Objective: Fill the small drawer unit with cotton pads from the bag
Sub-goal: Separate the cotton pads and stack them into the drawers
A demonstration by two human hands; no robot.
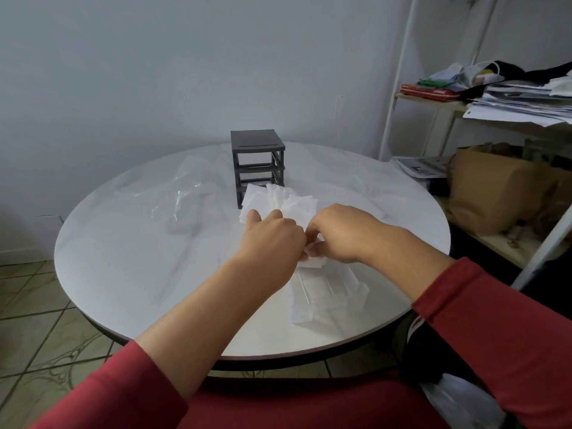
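**A:** Small dark grey open-framed drawer unit [257, 156]: where does it stand?

**B:** On the round white marbled table [123, 274], well beyond both grips, upright.

**A:** And the bag?

**B:** The crumpled clear plastic bag [182, 199] lies off to the left of the left grip [272, 239], apart from it.

**A:** Anything nearer?

**B:** Clear plastic drawers [328, 292] lie just below the right grip [337, 233], on the near side. A loose heap of white cotton pads [288, 199] sits between the grips and the unit, close to the left knuckles.

**A:** The grips themselves?

**B:** Both curled, meeting each other, pinching a small stack of pads [312, 263] between them.
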